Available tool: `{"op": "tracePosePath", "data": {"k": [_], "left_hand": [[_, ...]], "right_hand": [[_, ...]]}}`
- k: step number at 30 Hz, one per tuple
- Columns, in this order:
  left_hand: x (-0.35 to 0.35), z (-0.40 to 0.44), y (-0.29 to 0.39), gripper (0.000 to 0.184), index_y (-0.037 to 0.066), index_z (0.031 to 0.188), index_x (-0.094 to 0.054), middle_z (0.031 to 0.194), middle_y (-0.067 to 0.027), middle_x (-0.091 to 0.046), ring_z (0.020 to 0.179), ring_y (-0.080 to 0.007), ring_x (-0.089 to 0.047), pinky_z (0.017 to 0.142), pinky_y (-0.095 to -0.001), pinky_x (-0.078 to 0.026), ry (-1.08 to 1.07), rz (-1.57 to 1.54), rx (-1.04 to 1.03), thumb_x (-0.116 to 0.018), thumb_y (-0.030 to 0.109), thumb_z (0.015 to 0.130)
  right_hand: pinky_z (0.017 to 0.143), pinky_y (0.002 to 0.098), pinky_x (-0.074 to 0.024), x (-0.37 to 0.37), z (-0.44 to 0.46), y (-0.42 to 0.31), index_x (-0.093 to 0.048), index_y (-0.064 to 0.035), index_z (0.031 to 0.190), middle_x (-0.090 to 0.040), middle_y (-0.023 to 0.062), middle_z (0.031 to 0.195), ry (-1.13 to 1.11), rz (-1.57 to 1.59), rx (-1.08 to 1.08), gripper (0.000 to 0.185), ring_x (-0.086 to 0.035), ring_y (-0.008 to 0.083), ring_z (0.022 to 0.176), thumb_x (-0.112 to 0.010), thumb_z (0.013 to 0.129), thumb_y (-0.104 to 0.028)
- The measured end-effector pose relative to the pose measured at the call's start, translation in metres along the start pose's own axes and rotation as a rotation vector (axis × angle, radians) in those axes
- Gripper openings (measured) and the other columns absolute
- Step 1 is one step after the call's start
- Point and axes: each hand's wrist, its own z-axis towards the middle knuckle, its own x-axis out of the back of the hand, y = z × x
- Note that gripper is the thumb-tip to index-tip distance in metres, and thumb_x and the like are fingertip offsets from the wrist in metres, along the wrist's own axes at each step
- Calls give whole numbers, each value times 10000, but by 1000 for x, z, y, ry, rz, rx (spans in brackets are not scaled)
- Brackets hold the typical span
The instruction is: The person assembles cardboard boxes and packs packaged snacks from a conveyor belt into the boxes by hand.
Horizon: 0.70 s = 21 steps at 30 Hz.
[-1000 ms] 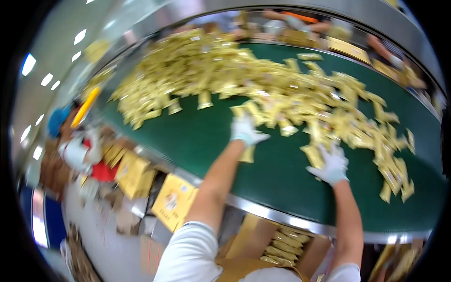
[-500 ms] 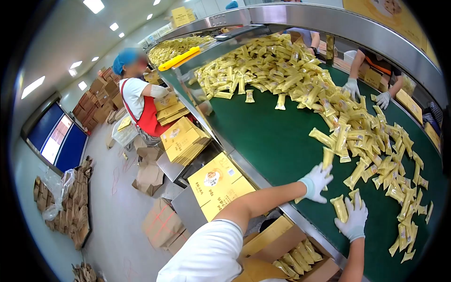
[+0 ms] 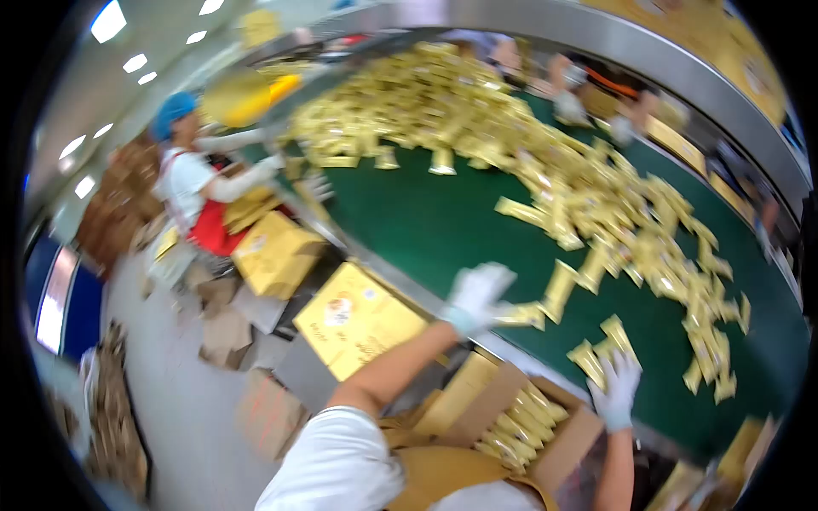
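Observation:
My left hand (image 3: 479, 298), in a white glove, is over the near edge of the green conveyor belt (image 3: 396, 204). Blurred, its fingers look stretched out, with a yellow packet (image 3: 521, 316) beside them; another packet (image 3: 559, 290) lies farther right. My right hand (image 3: 615, 390), also gloved, has its fingers over two packets, one slanting left (image 3: 586, 361) and one pointing away (image 3: 615, 332). Below the belt edge, between my forearms, stands an open carton (image 3: 581, 439) with rows of yellow packets (image 3: 521, 426) inside.
A large heap of packets (image 3: 426, 94) covers the belt's far side and trails right. Flat yellow cartons (image 3: 358, 319) lie left of my arm. A co-worker in a blue cap (image 3: 192, 183) stands at the left; other people's gloved hands (image 3: 569, 111) are across the belt.
My view has shifted, so the scene sits higher and farther left. My left hand has moved left toward the belt edge. The right hand and its two packets have slid slightly toward me.

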Motion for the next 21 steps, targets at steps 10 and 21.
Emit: {"op": "tracePosePath", "data": {"k": [10,21], "left_hand": [[-21,-33,-39,384,2,1272,-602,1250,-201,-637,1165,-375,-589,1015,-455,-454,325,52,376,-566,257,987],[-15,-33,-38,307,26,1172,-658,1197,-167,-667,1107,-359,-617,978,-448,-468,324,64,357,-557,247,985]], "right_hand": [[927,420,-505,97,1,-16,-655,-24,1207,-694,185,1095,230,140,-499,444,-650,376,1025,-751,782,-110],[946,438,-501,51,35,-8,-647,-34,1160,-655,203,1110,-231,108,-395,460,-622,374,1056,-790,759,-205]]}}
